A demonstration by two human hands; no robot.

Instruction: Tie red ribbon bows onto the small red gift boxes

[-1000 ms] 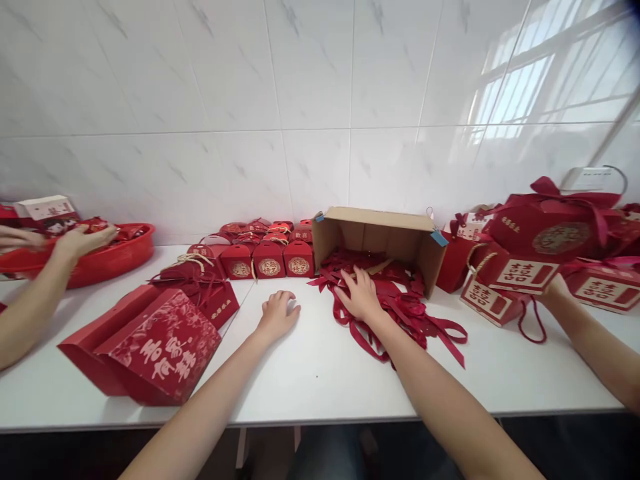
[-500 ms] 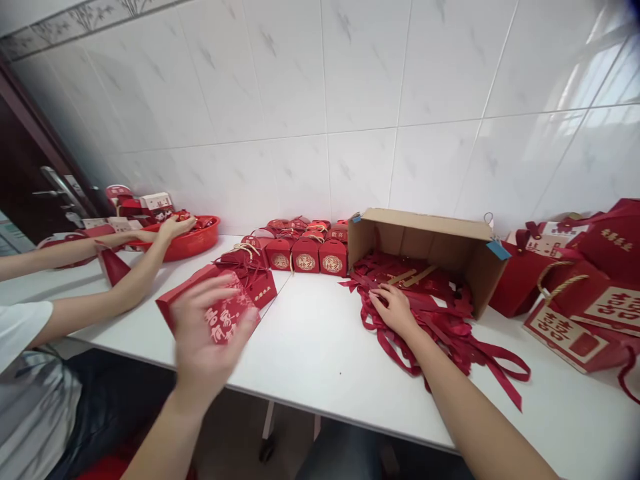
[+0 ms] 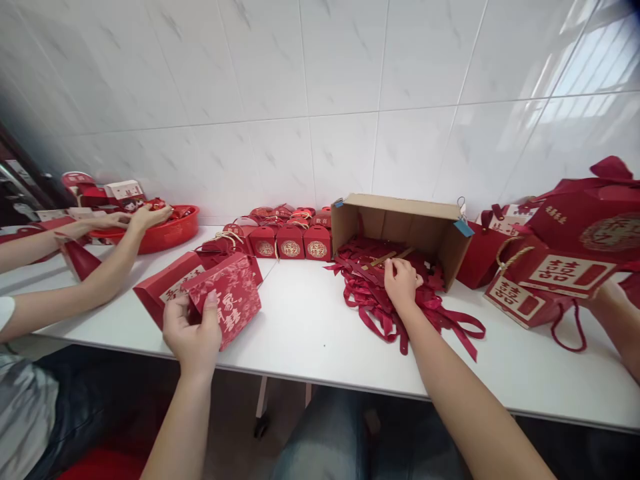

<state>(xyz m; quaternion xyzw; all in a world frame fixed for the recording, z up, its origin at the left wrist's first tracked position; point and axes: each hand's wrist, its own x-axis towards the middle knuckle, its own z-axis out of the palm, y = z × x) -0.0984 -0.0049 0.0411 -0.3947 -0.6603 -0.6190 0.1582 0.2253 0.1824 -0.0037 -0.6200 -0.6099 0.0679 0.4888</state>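
Box [image 3: 235,293] at 8 o'clock on the white table [image 3: 300,313]: my left hand [image 3: 194,330], open in the air before, now pinches it. My right hand [image 3: 403,283] curls over ribbons [image 3: 361,293] at 4 o'clock, grip unclear. Tiled wall [image 3: 270,73] at 12.

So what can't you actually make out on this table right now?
All in the head view:
- Left hand's fingertips: hidden behind the printed box.
- Whether the right hand pinches a ribbon: its own fingers hide it.
- Cardboard box's floor: covered by ribbons.
- Basin's contents: too small, partly behind a co-worker's hands.
- Far-right forearm: cut off by the edge.
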